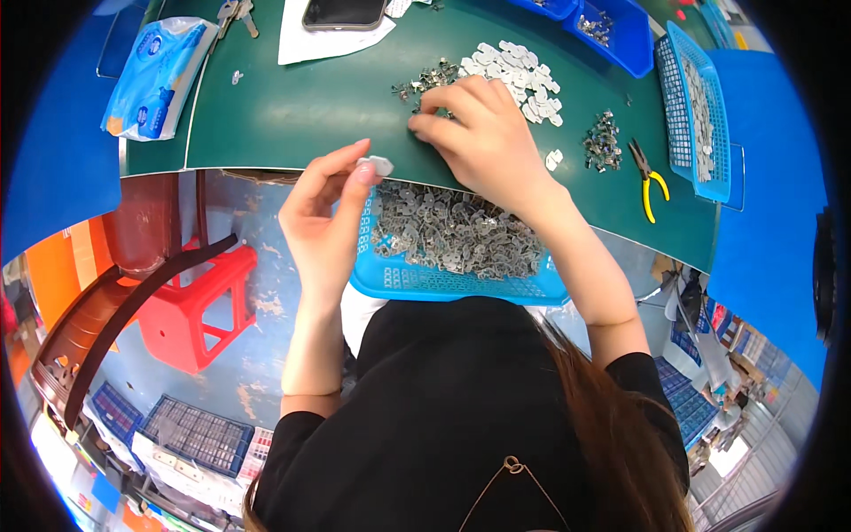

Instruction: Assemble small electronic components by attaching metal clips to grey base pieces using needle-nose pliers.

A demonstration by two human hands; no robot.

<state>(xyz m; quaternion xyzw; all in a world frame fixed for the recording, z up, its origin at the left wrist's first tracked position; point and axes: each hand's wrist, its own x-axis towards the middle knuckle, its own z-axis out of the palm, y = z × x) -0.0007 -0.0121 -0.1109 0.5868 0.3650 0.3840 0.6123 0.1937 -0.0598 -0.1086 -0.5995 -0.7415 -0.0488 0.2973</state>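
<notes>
My left hand (324,199) pinches a small white plastic piece (381,166) between thumb and forefinger, just off the table's near edge. Over the green tabletop my right hand (479,129) is bent down, its thumb and fingertips close together beside a pile of small metal parts (425,82); what is in that pinch, if anything, is hidden. Beyond the right hand spreads a heap of flat white pieces (527,75). Below both hands, at my lap, a blue plastic basket (425,285) holds a mass of small grey-and-metal pieces (461,235).
To the right lie a white pair (554,160), another metal pile (603,142) and yellow-handled pliers (651,182). A light-blue basket (722,133) and blue bins (638,58) stand beyond. Tissues (160,80), keys (239,16) and a phone (344,12) sit at the back left. A red stool (191,328) stands left.
</notes>
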